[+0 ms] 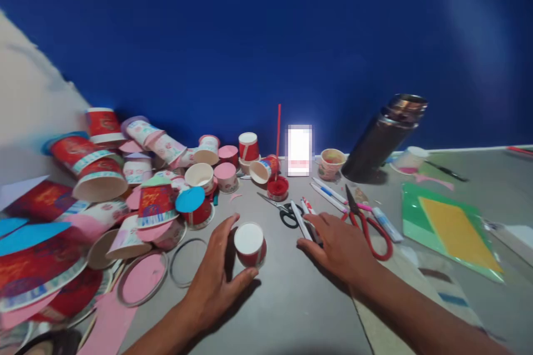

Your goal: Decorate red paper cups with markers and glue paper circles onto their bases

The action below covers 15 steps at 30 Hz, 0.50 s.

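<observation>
My left hand (214, 280) curls around a small red paper cup (250, 244) that stands upside down on the grey table (291, 299), thumb and fingers touching its sides. My right hand (339, 244) lies flat on the table with its fingertips on a white pen (300, 221). Black-handled scissors (283, 211) lie just beyond that pen. Red-handled scissors (368, 224) lie to the right of my right hand.
A heap of red and pink paper cups (137, 177), paper discs and rings (187, 263) fills the left. A glowing phone (300, 150), a red straw in a lid (278, 186), a dark flask (383, 136), pens (328, 191) and coloured sheets (449, 227) lie behind and right.
</observation>
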### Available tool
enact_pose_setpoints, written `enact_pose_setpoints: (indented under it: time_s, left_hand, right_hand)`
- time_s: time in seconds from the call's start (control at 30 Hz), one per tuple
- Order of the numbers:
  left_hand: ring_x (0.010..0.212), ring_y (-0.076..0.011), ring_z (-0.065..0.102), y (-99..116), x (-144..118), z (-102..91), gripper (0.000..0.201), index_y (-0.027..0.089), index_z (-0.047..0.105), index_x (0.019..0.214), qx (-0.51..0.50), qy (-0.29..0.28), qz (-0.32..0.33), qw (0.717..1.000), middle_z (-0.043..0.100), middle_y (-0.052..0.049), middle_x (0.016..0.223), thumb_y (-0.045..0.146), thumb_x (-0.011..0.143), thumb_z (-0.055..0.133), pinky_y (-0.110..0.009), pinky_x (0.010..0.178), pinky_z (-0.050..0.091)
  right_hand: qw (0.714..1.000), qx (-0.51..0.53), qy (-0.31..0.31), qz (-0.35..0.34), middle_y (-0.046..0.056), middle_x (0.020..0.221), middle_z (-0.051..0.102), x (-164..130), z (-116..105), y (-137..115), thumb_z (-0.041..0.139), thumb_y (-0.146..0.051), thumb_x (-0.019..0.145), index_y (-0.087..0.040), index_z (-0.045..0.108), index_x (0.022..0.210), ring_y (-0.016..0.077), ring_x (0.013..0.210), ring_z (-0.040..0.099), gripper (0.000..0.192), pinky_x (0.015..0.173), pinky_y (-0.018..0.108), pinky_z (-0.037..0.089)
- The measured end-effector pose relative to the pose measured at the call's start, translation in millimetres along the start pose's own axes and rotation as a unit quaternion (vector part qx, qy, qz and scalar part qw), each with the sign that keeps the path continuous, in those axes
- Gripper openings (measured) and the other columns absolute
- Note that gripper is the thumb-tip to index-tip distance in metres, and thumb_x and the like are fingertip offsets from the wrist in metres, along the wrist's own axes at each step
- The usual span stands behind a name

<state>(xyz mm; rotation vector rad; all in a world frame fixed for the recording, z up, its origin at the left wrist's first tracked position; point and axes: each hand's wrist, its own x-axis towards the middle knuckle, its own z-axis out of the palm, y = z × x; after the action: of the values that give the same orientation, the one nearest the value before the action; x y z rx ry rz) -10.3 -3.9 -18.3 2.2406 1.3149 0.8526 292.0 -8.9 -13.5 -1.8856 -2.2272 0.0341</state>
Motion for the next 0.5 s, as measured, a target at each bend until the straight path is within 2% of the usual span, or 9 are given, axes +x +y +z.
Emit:
enact_pose_setpoints:
  time_s: [0.1, 0.23, 0.33, 0.5]
  left_hand:
    - [0.150, -0.0408, 0.046, -2, 5, 6.9, 0.087, 0.023, 0.028, 0.160, 0.009, 0.003, -0.008, 1.000, 0.046, -0.019, 0.161, 0.043, 0.089, 0.074, -0.063, 0.120, 0.044]
    - [0.150, -0.0425, 0.046, -3, 8, 10.8, 0.091, 0.019, 0.028, 0.161, 0.022, 0.004, -0.023, 0.999, 0.045, -0.021, 0.161, 0.045, 0.087, 0.074, -0.064, 0.119, 0.045]
    - [0.150, -0.0437, 0.044, 0, 9, 12.7, 0.096, 0.020, 0.025, 0.162, 0.014, 0.002, -0.048, 0.999, 0.042, -0.021, 0.163, 0.049, 0.085, 0.074, -0.066, 0.120, 0.042]
    - [0.149, -0.0454, 0.045, 7, 12, 17.8, 0.092, 0.029, 0.027, 0.164, -0.017, 0.042, -0.085, 0.995, 0.043, -0.015, 0.163, 0.056, 0.087, 0.071, -0.072, 0.121, 0.037]
  right_hand:
    - [0.997, -0.042, -0.057, 0.019, 0.013, 0.115, 0.075, 3, -7, -5, 0.063, -0.047, 0.099, -0.021, 0.067, 0.130, 0.0316, 0.098, 0.073, 0.040, 0.073, 0.036, 0.049]
    - [0.995, -0.028, -0.087, 0.040, 0.015, 0.114, 0.075, 7, -15, -8, 0.053, -0.035, 0.103, -0.016, 0.067, 0.126, 0.0297, 0.099, 0.073, 0.033, 0.072, 0.033, 0.046]
    - [0.995, 0.008, -0.082, 0.064, 0.015, 0.110, 0.078, 10, -19, -8, 0.051, -0.028, 0.101, -0.014, 0.067, 0.124, 0.0295, 0.097, 0.074, 0.031, 0.071, 0.033, 0.045]
    - [0.993, 0.041, -0.052, 0.100, 0.009, 0.108, 0.081, 15, -20, -3, 0.050, -0.027, 0.101, -0.022, 0.053, 0.147, 0.0263, 0.091, 0.076, 0.047, 0.070, 0.031, 0.044]
